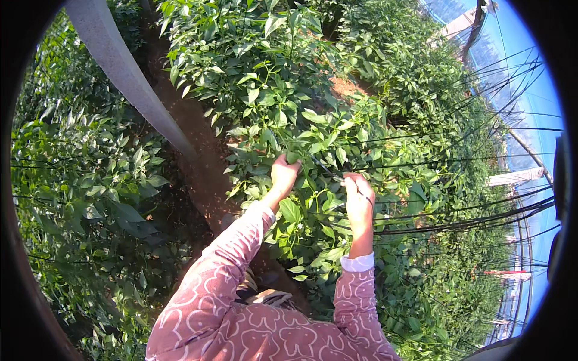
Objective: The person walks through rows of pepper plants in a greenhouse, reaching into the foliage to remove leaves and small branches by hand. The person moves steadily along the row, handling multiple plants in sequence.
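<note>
My left hand (284, 175) is closed at the leafy top of a pepper plant, and a green leaf (293, 157) sticks out beside the thumb. Which stem or leaf lies inside the fist is hidden. To its right, my right hand (360, 196) pinches a thin strand (326, 168), a cord or wire, that slants up and left into the foliage. A short dark strip shows against the back of that hand. Between and below both hands spread the plant's broad green leaves (290, 210).
A pale post (122, 74) slants down into the brown soil path (194, 180) on the left. Dark strings (456, 221) run from the plants to the right. More pepper rows (86, 189) stand on both sides. Blue sheeting (537, 27) and pale posts (515, 177) line the right.
</note>
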Motion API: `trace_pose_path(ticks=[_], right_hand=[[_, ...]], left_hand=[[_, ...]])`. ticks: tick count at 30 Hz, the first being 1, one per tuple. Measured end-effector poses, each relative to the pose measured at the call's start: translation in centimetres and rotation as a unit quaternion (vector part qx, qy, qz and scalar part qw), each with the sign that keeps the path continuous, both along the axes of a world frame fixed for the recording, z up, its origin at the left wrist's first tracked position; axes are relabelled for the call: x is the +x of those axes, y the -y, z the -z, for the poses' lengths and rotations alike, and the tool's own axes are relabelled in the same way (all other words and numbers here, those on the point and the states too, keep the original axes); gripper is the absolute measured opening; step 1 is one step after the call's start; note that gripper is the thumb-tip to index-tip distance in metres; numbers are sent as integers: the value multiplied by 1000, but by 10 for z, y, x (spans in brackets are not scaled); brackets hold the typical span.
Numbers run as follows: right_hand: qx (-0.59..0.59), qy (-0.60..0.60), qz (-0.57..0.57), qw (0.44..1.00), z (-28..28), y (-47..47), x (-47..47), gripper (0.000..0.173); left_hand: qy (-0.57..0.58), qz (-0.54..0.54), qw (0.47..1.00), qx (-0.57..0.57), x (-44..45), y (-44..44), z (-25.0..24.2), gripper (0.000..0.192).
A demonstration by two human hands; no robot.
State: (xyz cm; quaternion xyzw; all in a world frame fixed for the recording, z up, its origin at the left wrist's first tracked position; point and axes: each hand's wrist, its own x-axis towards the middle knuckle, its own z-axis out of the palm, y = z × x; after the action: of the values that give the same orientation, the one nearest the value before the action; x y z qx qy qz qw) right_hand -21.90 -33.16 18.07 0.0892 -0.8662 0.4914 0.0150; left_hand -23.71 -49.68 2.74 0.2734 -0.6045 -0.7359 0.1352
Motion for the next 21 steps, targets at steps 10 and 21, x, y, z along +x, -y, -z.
trace_pose_path(ticks=[10,21], right_hand=[[-376,323,-342,798,-40,-71,177,31],[546,433,-43,716,100,-339,451,57]], left_hand=[[-43,83,972,-216,3,20,-13,28],[30,317,887,-334,4,30,-43,45]])
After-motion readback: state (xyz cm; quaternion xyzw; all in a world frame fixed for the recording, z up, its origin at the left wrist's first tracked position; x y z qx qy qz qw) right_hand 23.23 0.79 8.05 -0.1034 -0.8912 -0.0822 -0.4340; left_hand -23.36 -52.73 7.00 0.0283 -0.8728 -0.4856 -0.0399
